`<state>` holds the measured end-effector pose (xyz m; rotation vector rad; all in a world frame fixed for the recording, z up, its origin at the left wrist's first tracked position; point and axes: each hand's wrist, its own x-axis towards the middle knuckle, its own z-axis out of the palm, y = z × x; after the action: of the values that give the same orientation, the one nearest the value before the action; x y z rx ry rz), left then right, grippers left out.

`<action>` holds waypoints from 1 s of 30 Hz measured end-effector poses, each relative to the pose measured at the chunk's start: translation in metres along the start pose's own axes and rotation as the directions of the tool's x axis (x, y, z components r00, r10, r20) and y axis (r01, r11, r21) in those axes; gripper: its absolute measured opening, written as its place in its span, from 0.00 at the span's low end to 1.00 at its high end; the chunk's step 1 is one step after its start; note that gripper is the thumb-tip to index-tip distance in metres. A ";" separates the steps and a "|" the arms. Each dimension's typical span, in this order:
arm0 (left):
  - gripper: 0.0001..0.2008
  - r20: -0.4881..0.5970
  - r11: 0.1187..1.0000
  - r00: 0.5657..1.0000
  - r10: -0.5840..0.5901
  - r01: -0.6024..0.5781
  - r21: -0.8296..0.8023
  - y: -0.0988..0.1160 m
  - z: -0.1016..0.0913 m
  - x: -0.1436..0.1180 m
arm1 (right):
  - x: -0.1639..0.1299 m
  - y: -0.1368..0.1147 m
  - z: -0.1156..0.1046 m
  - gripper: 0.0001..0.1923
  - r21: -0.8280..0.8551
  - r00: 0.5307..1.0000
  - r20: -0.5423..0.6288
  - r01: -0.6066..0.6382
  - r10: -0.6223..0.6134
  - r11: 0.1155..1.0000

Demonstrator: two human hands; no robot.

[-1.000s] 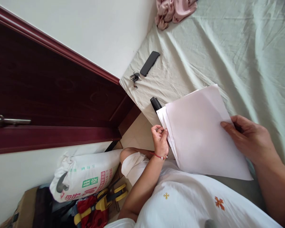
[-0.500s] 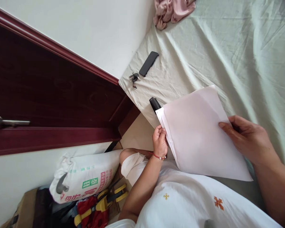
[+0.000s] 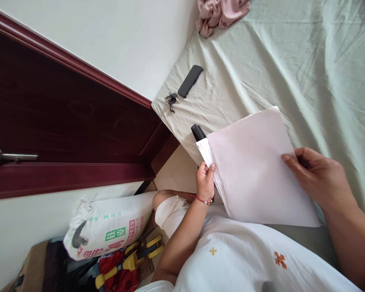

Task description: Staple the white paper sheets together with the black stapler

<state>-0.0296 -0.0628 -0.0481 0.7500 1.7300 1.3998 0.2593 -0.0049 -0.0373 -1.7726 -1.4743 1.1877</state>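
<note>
We wear a loose white shirt [image 3: 243, 251], its cloth softly creased. Two cross-like motifs mark the front: a small yellow motif [image 3: 213, 251] and a larger orange motif [image 3: 280, 260]. A grey patch [image 3: 268, 286] shows too, cut off by the lower edge. Our left sleeve [image 3: 155, 286] is white and short. Around the wrist of our left hand [image 3: 205, 182] runs a thin red bracelet [image 3: 205, 201] with small beads, some pale. Our right hand [image 3: 319, 174] is bare. Off-white shorts [image 3: 170, 213] end in a wrinkled hem.

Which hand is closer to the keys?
Left. The left hand holds one edge of the papers, below and slightly right of the keys in view; the right hand, at the opposite edge, is much farther right.
</note>
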 end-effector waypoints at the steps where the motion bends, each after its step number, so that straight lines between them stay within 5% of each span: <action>1: 0.19 0.016 1.000 1.000 0.007 -0.007 -0.008 -0.001 -0.001 0.000 | 0.001 0.000 0.000 0.23 -0.017 0.999 -0.034 -0.002 0.001 1.000; 5: 0.16 0.039 0.999 0.999 0.014 -0.012 -0.051 -0.002 -0.002 0.000 | 0.003 0.002 0.001 0.23 -0.073 0.995 -0.097 0.014 -0.021 0.997; 30: 0.17 0.077 0.998 0.997 -0.014 0.018 -0.057 0.000 -0.001 -0.002 | 0.005 0.002 0.004 0.21 -0.018 0.977 -0.007 0.211 -0.211 0.977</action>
<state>-0.0296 -0.0655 -0.0470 0.7466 1.6268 1.3865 0.2567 -0.0005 -0.0421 -1.5838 -1.6261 1.0604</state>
